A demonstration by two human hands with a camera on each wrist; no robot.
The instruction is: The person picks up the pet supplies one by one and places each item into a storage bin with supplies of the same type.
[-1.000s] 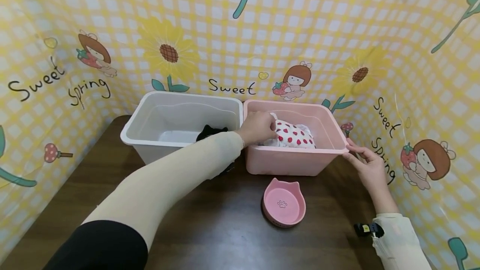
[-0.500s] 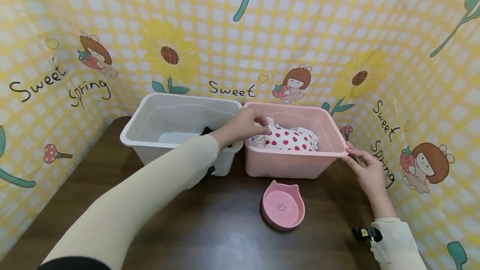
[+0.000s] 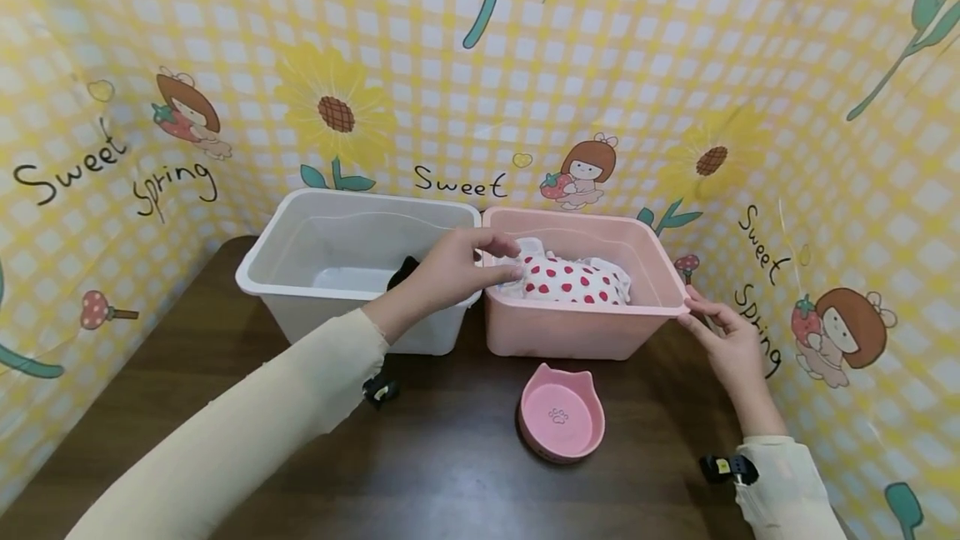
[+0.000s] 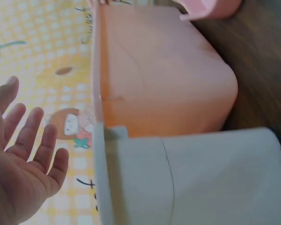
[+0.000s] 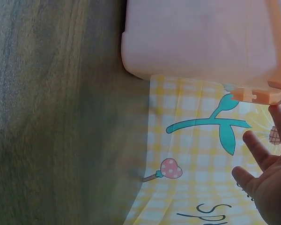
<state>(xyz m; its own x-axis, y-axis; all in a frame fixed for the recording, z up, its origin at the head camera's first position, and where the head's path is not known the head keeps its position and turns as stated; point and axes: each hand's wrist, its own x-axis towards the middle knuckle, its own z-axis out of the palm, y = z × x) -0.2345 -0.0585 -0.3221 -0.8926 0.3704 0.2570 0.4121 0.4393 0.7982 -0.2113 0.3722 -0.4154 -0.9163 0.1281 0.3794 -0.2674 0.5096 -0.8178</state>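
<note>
My left hand (image 3: 453, 267) is raised over the seam between the two bins, fingers apart and holding nothing; its spread fingers (image 4: 47, 145) show in the left wrist view. Just past its fingertips lies a white cloth garment (image 3: 570, 280) with red spots and frilled edges, inside the pink bin (image 3: 562, 333). At that bin's right front corner, my right hand (image 3: 731, 348) pinches the rim between thumb and fingers. In the right wrist view its other fingers (image 5: 257, 150) stretch out beside the corner. My left hand hides part of the grey bin's rim.
The light grey bin (image 3: 292, 307) stands against the pink one, with a black item (image 3: 402, 272) partly hidden inside. A pink cat-eared bowl (image 3: 558, 423) sits in front on the dark wooden table (image 3: 450, 457). A yellow checked cloth (image 3: 450, 90) rises behind and at both sides.
My left hand has let go of the garment and drawn back left, out of the pink bin. The garment now rests in the bin. My right hand stays at the rim.
</note>
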